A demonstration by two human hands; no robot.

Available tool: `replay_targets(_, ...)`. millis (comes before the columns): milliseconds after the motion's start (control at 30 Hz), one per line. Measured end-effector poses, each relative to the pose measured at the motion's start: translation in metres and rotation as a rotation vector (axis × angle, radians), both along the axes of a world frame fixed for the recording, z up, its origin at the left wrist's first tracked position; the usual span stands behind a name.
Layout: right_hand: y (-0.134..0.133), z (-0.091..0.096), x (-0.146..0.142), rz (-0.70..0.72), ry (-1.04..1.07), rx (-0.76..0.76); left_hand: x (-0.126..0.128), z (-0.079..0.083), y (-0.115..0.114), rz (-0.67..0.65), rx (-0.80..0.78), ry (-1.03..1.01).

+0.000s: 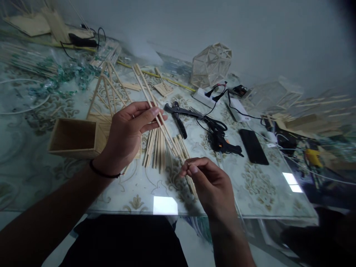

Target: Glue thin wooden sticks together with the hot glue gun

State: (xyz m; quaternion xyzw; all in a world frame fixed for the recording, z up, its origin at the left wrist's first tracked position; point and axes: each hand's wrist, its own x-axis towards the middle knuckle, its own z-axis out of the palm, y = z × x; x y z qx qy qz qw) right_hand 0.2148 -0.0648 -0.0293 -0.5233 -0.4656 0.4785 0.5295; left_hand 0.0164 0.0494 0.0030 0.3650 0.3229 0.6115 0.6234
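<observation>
My left hand (pixel 128 132) is closed on a few long thin wooden sticks (pixel 151 100) that slant up and to the left over the table. My right hand (pixel 207 181) pinches the lower end of those sticks near the table's front edge. Under both hands lies a loose pile of shorter wooden sticks (pixel 157 148). A small open wooden box (pixel 75 139) sits just left of my left hand. Behind it stands a pyramid frame made of sticks (pixel 107 91).
Black pliers (pixel 178 116), a black glue gun (pixel 222 142) with its cable and a black phone (pixel 253 146) lie right of the pile. A white power strip (pixel 204 97), a stick-built polyhedron (pixel 211 65) and more stick bundles line the back. The glass tabletop's front edge (pixel 167 213) is near me.
</observation>
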Motion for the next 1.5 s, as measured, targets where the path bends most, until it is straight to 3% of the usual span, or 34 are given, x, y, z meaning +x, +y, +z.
replay_targets(267,0.014,0.005,-0.010,-0.106,0.266,0.067,0.000,-0.002,0.001,-0.003,0.001,0.005)
replay_targets(467,0.015,0.012,-0.012,0.040,0.277,0.066,-0.001,-0.001,0.001,0.003,-0.019,-0.003)
replay_targets(567,0.010,0.009,-0.010,0.065,0.173,0.064,-0.001,-0.001,0.001,0.000,-0.017,-0.013)
replay_targets(733,0.006,0.007,-0.011,0.028,-0.172,0.020,-0.001,-0.001,0.002,-0.006,-0.011,-0.019)
replay_targets(900,0.005,0.006,-0.008,0.064,-0.326,0.139,0.000,0.000,0.002,0.005,-0.015,-0.019)
replay_targets(1100,0.004,0.001,0.006,-0.023,0.000,0.256,-0.001,0.000,0.003,0.004,-0.036,-0.017)
replay_targets(1333,0.006,0.016,0.003,0.061,0.288,0.096,-0.001,-0.002,0.003,0.007,-0.038,-0.039)
replay_targets(1500,0.002,0.011,0.011,0.016,-0.048,0.060,-0.001,-0.001,0.002,0.000,-0.034,-0.054)
